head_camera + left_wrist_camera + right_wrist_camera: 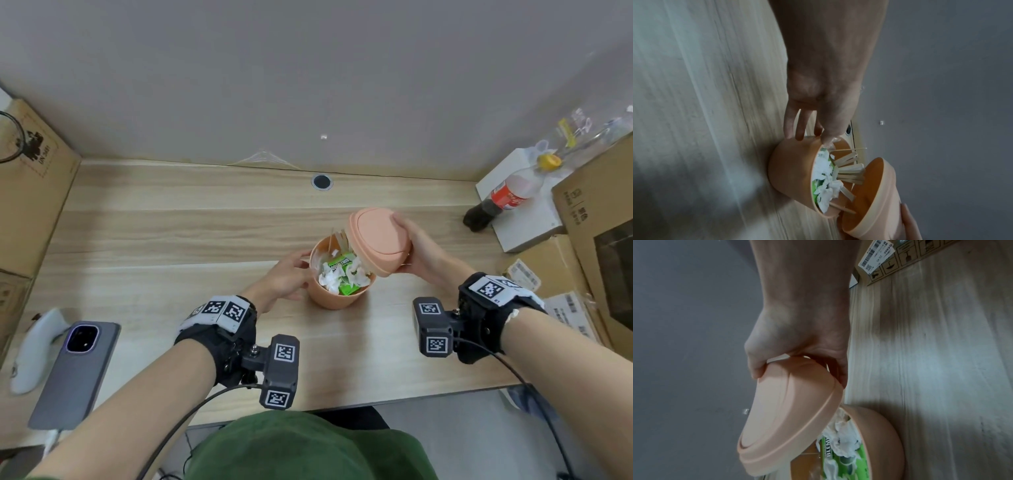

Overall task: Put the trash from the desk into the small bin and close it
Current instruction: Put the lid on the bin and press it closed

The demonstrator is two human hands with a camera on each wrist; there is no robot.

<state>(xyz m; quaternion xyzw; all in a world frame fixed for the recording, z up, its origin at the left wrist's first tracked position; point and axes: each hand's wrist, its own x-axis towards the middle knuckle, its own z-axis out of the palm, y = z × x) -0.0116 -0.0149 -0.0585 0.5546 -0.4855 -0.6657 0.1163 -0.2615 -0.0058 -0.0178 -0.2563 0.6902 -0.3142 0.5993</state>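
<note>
A small peach bin stands mid-desk, filled with white crumpled tissue, a green wrapper and several wooden sticks poking above the rim. My left hand holds its left side, thumb at the rim. In the left wrist view the fingers lie on the bin wall. My right hand grips the peach lid, which is tilted over the bin's right rim. In the right wrist view the lid leans above the open bin.
A grey phone and a white controller lie front left. A cola bottle leans on a white box at the back right, beside cardboard boxes. Another carton stands left. A cable hole sits behind the bin.
</note>
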